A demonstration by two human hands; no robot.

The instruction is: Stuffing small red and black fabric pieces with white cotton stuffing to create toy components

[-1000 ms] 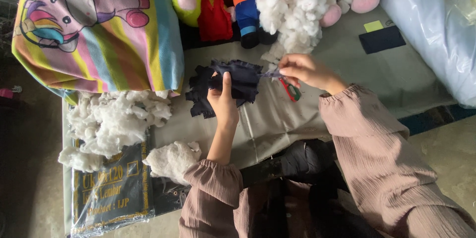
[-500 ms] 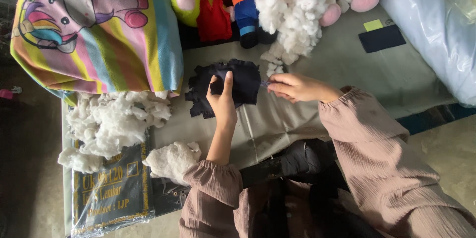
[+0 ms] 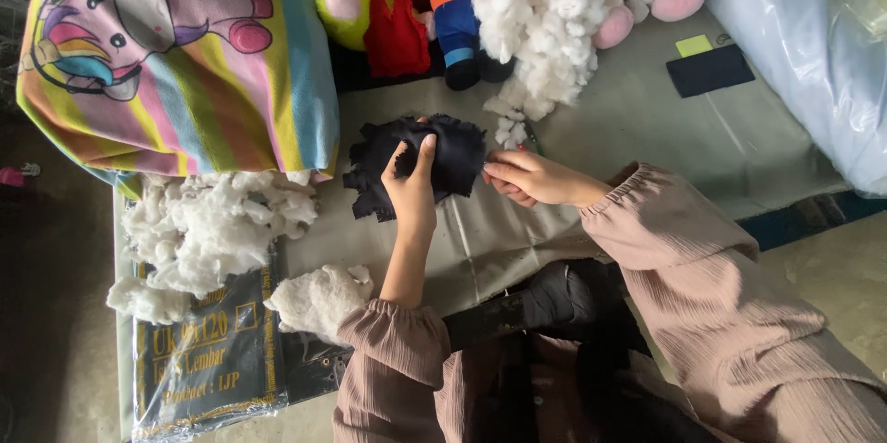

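Right hand (image 3: 527, 177) now lower, against dark fabric (image 3: 453, 155).

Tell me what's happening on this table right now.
A person in a dusty-pink long-sleeved top is working on a dark fabric piece with fringed edges. The left hand grips it from below, thumb on top, while the right hand pinches at its right edge. Loose white stuffing lies to the left beside a rainbow-striped cushion, another heap of stuffing sits just beyond the hands, and plush toys line the far side of the grey table.
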